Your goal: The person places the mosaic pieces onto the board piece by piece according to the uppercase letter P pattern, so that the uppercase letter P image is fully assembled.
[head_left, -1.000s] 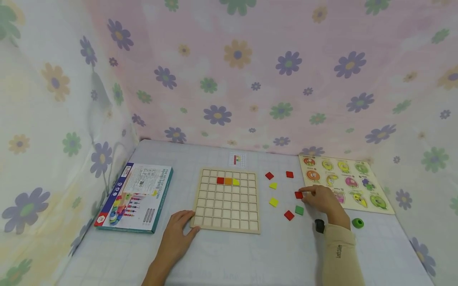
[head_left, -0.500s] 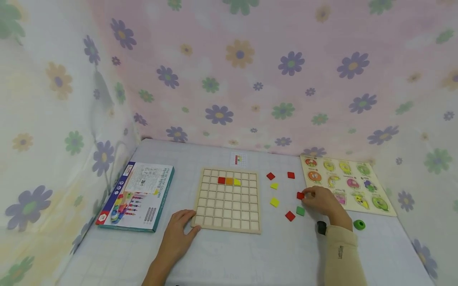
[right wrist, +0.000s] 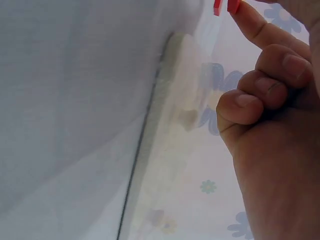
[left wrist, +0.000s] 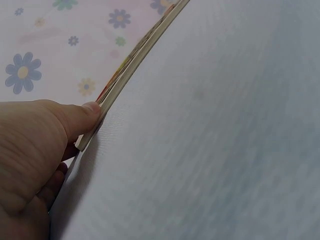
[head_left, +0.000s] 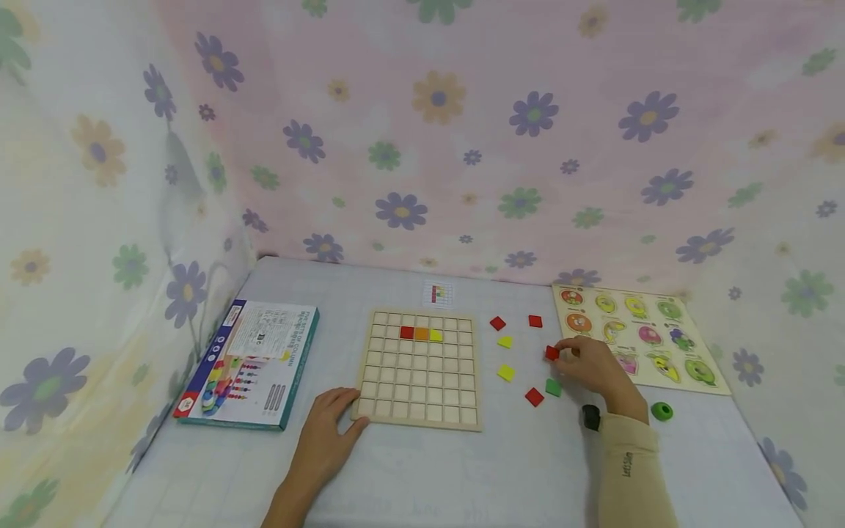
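Note:
In the head view my left hand point(head_left: 325, 434) holds the near left corner of a square wooden grid board point(head_left: 363, 367), thumb on the near edge and fingers along the left side. The left wrist view shows the thumb point(left wrist: 82, 117) against the board's edge point(left wrist: 131, 70). One red tile point(head_left: 406, 333), an orange tile point(head_left: 421, 334) and a yellow piece point(head_left: 436, 335) fill a row of its cells. My right hand point(head_left: 594, 370) pinches another red tile point(head_left: 551, 353) between thumb and index finger. In the right wrist view that red tile point(right wrist: 233, 6) shows at the fingertip, other fingers curled.
Loose red tiles, yellow pieces point(head_left: 506, 372) and a green tile point(head_left: 553, 387) lie between board and right hand. A small pattern card point(head_left: 439, 295) is behind the board. A boxed toy point(head_left: 251, 367) stands left; a fruit puzzle board point(head_left: 650, 301) and green bead point(head_left: 661, 411) lie right.
The right hand, pinching the red tile, has shifted slightly away from me, and the tile now sits farther from the green one. The left hand and grid board stay put.

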Tool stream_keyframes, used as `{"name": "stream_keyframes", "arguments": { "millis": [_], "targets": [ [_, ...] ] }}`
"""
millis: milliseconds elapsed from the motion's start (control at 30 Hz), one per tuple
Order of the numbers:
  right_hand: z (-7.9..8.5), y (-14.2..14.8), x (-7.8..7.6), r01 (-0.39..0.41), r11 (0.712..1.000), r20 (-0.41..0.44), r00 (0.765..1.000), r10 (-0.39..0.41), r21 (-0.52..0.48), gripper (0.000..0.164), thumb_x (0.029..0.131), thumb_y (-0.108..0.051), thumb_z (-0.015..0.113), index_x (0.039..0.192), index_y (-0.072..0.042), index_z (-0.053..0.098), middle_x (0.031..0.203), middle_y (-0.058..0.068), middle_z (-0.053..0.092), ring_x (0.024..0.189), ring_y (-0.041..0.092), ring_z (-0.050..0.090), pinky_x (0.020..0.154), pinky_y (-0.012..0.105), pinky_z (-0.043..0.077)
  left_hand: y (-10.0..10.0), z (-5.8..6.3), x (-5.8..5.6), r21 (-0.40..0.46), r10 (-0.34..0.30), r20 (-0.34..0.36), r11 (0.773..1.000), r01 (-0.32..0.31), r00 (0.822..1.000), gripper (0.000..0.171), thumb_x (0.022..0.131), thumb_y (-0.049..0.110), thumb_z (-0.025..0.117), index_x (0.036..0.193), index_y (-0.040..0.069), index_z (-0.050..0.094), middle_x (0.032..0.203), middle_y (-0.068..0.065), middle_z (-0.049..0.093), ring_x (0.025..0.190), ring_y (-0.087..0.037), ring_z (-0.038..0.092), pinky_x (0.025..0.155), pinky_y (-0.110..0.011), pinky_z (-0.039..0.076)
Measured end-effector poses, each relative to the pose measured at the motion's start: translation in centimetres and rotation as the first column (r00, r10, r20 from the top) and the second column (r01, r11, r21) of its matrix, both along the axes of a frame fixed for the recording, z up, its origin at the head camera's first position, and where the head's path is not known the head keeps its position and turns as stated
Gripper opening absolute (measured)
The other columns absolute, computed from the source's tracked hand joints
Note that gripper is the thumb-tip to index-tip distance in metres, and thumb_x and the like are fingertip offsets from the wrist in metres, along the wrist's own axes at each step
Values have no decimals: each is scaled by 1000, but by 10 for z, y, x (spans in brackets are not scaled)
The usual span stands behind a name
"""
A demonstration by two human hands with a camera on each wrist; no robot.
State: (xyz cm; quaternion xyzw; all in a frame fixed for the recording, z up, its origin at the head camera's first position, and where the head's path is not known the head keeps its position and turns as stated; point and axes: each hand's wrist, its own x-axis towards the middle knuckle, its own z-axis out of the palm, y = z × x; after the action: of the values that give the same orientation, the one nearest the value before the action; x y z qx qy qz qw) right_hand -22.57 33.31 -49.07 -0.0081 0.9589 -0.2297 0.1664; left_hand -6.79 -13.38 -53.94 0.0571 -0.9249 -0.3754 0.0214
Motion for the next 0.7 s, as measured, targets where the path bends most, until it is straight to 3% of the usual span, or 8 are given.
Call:
{"name": "stream_keyframes", "arguments": {
  "millis": [167, 333, 467, 700],
  "targets": [
    [5, -6, -2, -22, 1000, -23, 999, 22, -11, 37, 93, -32, 67, 125, -13, 69, 134, 25, 61, 115, 40, 55, 89, 51, 58, 0, 1, 1, 4, -1, -7, 1000, 1, 1000, 54, 87, 29, 82, 137, 15, 64, 140, -4, 58, 139, -25, 48, 120, -49, 43],
    [6, -12, -2, -38, 999, -34, 999, 37, -23, 36, 92, -32, 68, 123, -14, 70, 130, 23, 63, 115, 40, 57, 88, 51, 57, 2, 0, 2, 24, 3, 9, 1000, -4, 1000, 54, 87, 28, 82, 136, 15, 64, 141, -4, 57, 139, -26, 48, 120, -49, 42],
    [7, -19, -2, -45, 998, -40, 998, 44, -36, 34, 93, -31, 67, 122, -14, 71, 134, 23, 63, 121, 42, 57, 94, 57, 57, 4, 0, 3, 25, 7, 20, 1000, -8, 1000, 55, 87, 29, 82, 136, 16, 64, 141, -3, 57, 139, -25, 49, 121, -48, 42],
    [13, -42, -4, -123, 990, -125, 986, 113, -74, 29, 93, -25, 65, 119, -12, 72, 134, 20, 64, 123, 44, 60, 96, 56, 58, 1, 0, 1, 3, 2, -19, 1000, -2, 1000, 53, 86, 27, 83, 135, 14, 65, 139, -4, 59, 137, -27, 50, 119, -50, 44]
  ]
}}
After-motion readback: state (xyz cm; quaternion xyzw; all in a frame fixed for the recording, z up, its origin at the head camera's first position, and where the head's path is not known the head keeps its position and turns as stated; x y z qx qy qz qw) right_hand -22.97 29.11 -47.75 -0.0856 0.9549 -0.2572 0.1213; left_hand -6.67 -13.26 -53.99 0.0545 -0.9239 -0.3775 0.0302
